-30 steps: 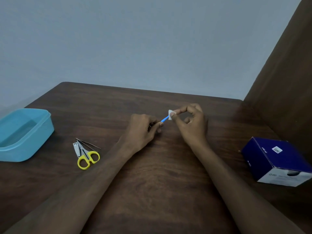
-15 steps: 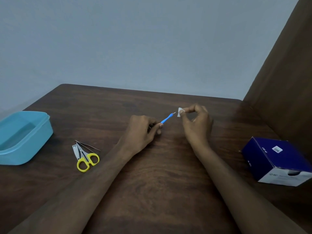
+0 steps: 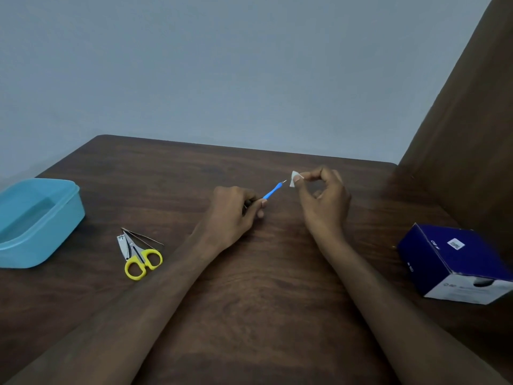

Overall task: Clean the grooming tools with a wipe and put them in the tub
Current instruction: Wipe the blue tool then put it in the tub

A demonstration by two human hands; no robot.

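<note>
Here the left hand [image 3: 230,215] pinches the blue tool [image 3: 273,190]; its tip sits just beside the wipe [image 3: 293,179] pinched in the right hand [image 3: 324,201].

Tub [image 3: 36,220] far left on table [image 3: 249,301]; scissors [image 3: 140,257], nail clipper [image 3: 123,245], tweezers [image 3: 144,237] touching, just right of it. Hands mid-table. Box [image 3: 455,262] far right, near edge.

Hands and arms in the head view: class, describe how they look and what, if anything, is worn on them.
Both forearms are bare up to the frame's lower edge: no sleeves show. The left hand and right hand wear no gloves, and no rings, watch or bracelets are visible. Nails look short and unpainted where they show.
</note>
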